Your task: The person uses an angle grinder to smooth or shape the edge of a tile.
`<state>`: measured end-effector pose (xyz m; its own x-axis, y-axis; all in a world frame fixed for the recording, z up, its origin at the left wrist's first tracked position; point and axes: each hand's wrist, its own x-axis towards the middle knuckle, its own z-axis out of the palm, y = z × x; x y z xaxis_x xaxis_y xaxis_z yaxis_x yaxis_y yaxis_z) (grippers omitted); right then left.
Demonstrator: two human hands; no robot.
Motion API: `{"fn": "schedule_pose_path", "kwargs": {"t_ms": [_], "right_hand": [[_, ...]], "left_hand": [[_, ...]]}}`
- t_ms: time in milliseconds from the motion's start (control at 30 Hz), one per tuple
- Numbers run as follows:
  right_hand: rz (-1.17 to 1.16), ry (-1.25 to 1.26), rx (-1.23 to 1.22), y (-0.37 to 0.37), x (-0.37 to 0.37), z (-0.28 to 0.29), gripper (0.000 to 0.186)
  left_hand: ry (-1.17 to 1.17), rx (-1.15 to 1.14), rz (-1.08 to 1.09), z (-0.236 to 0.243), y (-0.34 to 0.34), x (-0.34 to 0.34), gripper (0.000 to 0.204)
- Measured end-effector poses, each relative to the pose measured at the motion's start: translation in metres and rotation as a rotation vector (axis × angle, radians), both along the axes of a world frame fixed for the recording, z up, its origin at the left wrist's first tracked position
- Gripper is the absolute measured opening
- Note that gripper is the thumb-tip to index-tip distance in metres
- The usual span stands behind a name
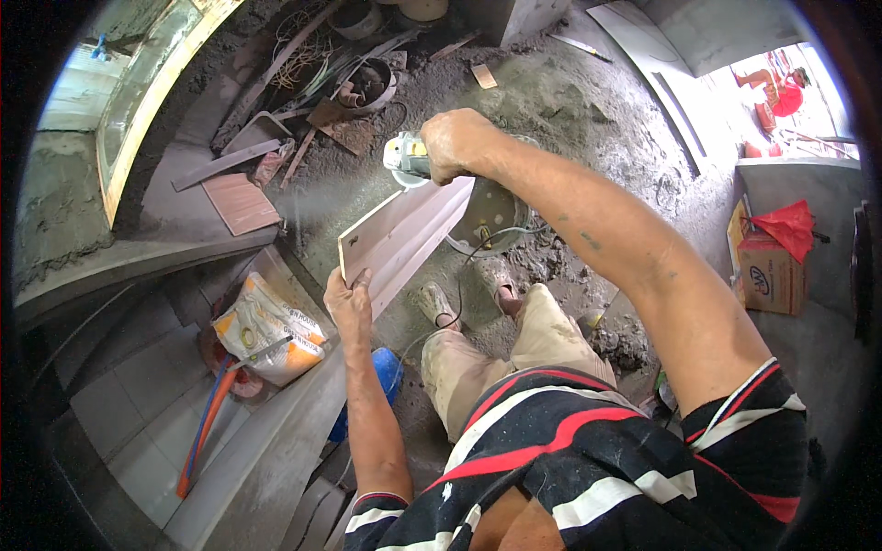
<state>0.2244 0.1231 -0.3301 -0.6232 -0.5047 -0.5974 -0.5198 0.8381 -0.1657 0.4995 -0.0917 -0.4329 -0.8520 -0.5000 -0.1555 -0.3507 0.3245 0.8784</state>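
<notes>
My right hand [459,142] is wrapped round an angle grinder [409,158] with a pale yellow and grey body. The grinder's disc end meets the far edge of a long pinkish-brown tile [404,230], and a haze of dust streams off to the left. With my left hand [349,308] I grip the near left corner of the tile, thumb on its face. The tile is tilted, raised above the floor in front of my shoes. Behind it, partly hidden, is a round bucket [491,216] with a cable beside it.
A tile piece [241,204] lies on the left ledge. Below it sits a white and orange bag [266,331] beside an orange and blue tool [207,418]. Debris and a rubble-filled bucket [367,87] are at the back. A cardboard box [772,275] stands right. Another person [781,92] is far right.
</notes>
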Motion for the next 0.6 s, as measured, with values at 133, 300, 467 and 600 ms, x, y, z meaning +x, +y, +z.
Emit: {"fn": "schedule_pose_path", "kwargs": {"t_ms": [133, 300, 467, 600], "right_hand": [[-0.05, 0.057, -0.041, 0.006, -0.003, 0.004, 0.041], [-0.274, 0.034, -0.115, 0.037, -0.02, 0.011, 0.054], [-0.385, -0.036, -0.166, 0.059, -0.022, -0.011, 0.059], [-0.425, -0.017, -0.148, 0.079, -0.012, -0.03, 0.057]], "left_hand": [[-0.019, -0.025, 0.024, -0.002, -0.007, -0.002, 0.024], [-0.076, 0.032, -0.033, -0.022, -0.071, -0.039, 0.035], [-0.136, 0.106, 0.026, -0.089, -0.172, -0.045, 0.05], [-0.087, 0.264, 0.029, -0.097, -0.163, -0.054, 0.054]]}}
